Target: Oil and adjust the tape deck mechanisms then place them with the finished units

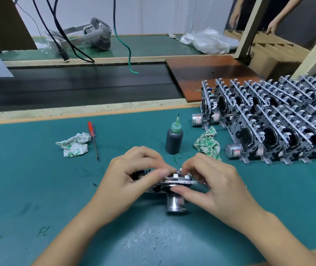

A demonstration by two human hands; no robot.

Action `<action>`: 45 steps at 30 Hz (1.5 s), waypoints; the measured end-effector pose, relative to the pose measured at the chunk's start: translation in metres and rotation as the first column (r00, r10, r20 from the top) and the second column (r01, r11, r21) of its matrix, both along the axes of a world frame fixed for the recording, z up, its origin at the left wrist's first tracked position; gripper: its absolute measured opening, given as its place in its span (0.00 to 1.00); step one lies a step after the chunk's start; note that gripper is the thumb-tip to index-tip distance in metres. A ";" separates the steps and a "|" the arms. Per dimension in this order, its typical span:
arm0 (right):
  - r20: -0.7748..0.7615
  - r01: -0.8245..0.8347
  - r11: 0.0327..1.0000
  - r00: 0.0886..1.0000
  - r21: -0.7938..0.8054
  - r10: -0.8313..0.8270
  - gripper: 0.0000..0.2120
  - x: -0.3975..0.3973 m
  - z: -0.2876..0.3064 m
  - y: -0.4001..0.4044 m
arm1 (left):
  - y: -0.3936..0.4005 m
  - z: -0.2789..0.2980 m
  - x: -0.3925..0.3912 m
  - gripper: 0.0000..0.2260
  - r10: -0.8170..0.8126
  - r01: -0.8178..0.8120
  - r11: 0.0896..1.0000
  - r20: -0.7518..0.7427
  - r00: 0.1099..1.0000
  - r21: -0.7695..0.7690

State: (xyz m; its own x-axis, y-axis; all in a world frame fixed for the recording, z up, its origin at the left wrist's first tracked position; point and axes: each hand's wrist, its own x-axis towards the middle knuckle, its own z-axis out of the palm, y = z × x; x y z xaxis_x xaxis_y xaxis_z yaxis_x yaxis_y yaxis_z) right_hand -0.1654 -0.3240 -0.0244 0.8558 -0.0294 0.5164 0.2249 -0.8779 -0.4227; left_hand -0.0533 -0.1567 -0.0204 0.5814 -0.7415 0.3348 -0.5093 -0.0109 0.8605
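Both hands work on 1 tape deck mechanism (172,184), which sits on the green bench (38,189) just in front of the oil bottle (174,140), on the person's side of it. The left hand (132,177) curls over the mechanism's left end, fingers bent and pinching its upper edge; the right hand (211,185) grips the right end, thumb underneath near the flywheel and fingertips pressing small parts on top. The likeliest trouble is a slip: the grip is a fingertip pinch on thin metal edges, so a hard push on an adjuster could tip the unit onto its protruding motor (174,205) or bend a bracket. Oily fingers would make that worse. The oil bottle stands upright and close beyond the knuckles, so a quick reach forward could knock it over. The mechanism's long axis appears to run left to right across the bench, its plate tilted on edge with the motor pointing toward the person. The finished units (268,121) stand in 2 rows to the right of the oil bottle; a screwdriver (93,140) and a crumpled rag (73,144) lie to its left, and another rag (208,143) lies just right of it.
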 end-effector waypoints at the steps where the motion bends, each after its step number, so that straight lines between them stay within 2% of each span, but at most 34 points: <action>1: -0.055 -0.009 1.000 0.998 -0.003 0.008 0.14 -0.001 0.003 -0.003 | -0.004 0.001 0.000 0.09 -0.022 0.017 0.998 -0.093 0.995 -0.058; 4: -0.151 -0.053 0.999 0.987 0.010 0.054 0.13 -0.005 0.008 -0.011 | -0.018 0.004 -0.001 0.10 -0.104 0.047 0.981 -0.304 0.947 -0.191; 7: -0.188 -0.032 0.997 0.981 0.074 0.045 0.13 -0.015 0.011 -0.019 | -0.033 0.006 -0.001 0.07 -0.131 0.081 0.984 -0.331 0.934 -0.160; 10: -0.202 0.032 0.989 0.979 0.147 -0.002 0.15 -0.031 0.014 -0.027 | -0.048 0.007 -0.003 0.10 -0.168 0.116 0.980 -0.355 0.920 -0.163; 13: -0.170 0.111 0.980 0.982 0.165 -0.083 0.16 -0.051 0.023 -0.038 | -0.065 0.003 -0.003 0.11 -0.137 0.062 0.981 -0.430 0.892 -0.185; 15: -0.136 0.190 0.961 0.977 0.200 -0.164 0.19 -0.065 0.030 -0.046 | -0.076 -0.005 -0.002 0.12 -0.077 0.014 0.989 -0.438 0.896 -0.147; 17: -0.100 0.273 0.919 0.962 0.284 -0.255 0.21 -0.074 0.039 -0.053 | -0.087 -0.016 -0.002 0.12 -0.045 0.038 0.999 -0.278 0.960 -0.028; 19: -0.067 0.339 0.873 0.939 0.350 -0.338 0.22 -0.077 0.045 -0.060 | -0.099 -0.026 -0.004 0.13 -0.112 0.117 0.982 -0.039 0.993 0.146; 21: -0.033 0.387 0.842 0.913 0.375 -0.406 0.22 -0.074 0.047 -0.063 | -0.109 -0.035 -0.008 0.13 -0.290 0.232 0.918 0.144 0.946 0.322; 22: -0.020 0.403 0.828 0.903 0.389 -0.430 0.21 -0.070 0.047 -0.063 | -0.111 -0.039 -0.010 0.14 -0.365 0.238 0.875 0.250 0.897 0.422; 24: 0.011 0.426 0.811 0.883 0.400 -0.469 0.20 -0.063 0.045 -0.063 | -0.109 -0.046 -0.012 0.19 -0.409 0.098 0.826 0.470 0.782 0.555; 28: 0.042 0.470 0.784 0.847 0.406 -0.530 0.18 -0.046 0.039 -0.059 | -0.087 -0.041 -0.029 0.13 -0.242 -0.193 0.842 0.673 0.698 0.504; 32: 0.072 0.536 0.777 0.806 0.331 -0.587 0.18 -0.024 0.028 -0.055 | -0.073 -0.038 -0.045 0.08 -0.149 -0.355 0.791 0.719 0.679 0.499; 34: 0.088 0.568 0.775 0.788 0.277 -0.609 0.17 -0.013 0.022 -0.052 | -0.073 -0.032 -0.050 0.10 -0.108 -0.408 0.754 0.710 0.696 0.515; 36: 0.103 0.607 0.771 0.769 0.193 -0.631 0.16 -0.003 0.016 -0.048 | -0.079 -0.026 -0.052 0.15 -0.021 -0.434 0.761 0.687 0.726 0.482; 37: 0.105 0.623 0.767 0.762 0.153 -0.639 0.15 0.001 0.013 -0.047 | -0.084 -0.023 -0.053 0.20 -0.012 -0.405 0.784 0.663 0.749 0.471; 39: 0.114 0.636 0.763 0.755 0.119 -0.646 0.15 0.006 0.006 -0.046 | -0.096 -0.023 -0.054 0.28 -0.120 -0.251 0.818 0.580 0.805 0.518; 41: 0.169 0.626 0.775 0.758 0.085 -0.630 0.14 0.006 0.002 -0.046 | -0.103 -0.028 -0.056 0.31 -0.224 -0.133 0.806 0.506 0.833 0.576; 45: 0.280 0.619 0.785 0.760 -0.035 -0.587 0.15 -0.007 -0.004 -0.050 | -0.106 -0.037 -0.059 0.30 -0.239 -0.132 0.809 0.526 0.816 0.573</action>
